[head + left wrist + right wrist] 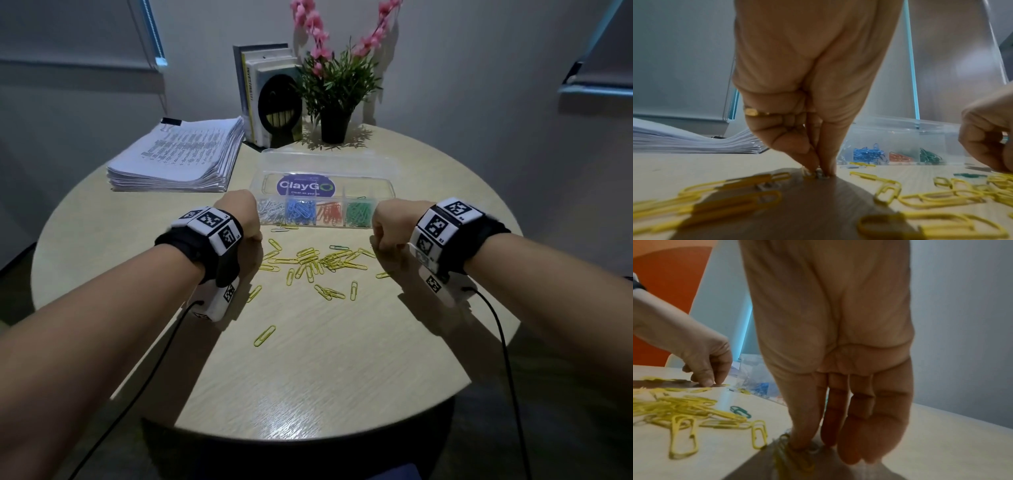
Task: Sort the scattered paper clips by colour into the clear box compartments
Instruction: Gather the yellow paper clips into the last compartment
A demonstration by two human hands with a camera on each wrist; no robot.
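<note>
Yellow paper clips [310,262] lie scattered mid-table, with one green clip [339,247] among them. The clear box [392,192] behind them holds silver clips [270,209], blue clips [301,210], red clips [330,213] and green clips [359,213] in separate compartments. My left hand [257,237] is down at the pile's left edge. In the left wrist view its thumb and forefinger [819,172] pinch a small pale clip [821,176] against the table. My right hand [374,241] is at the pile's right edge, thumb and forefinger [813,446] closing on a yellow clip [795,457].
A thick stack of printed paper [178,154] lies at the back left. Upright books [263,99] and a potted plant [334,102] stand behind the box. The box lid [329,161] is folded open towards them. A stray yellow clip [264,335] lies nearer me.
</note>
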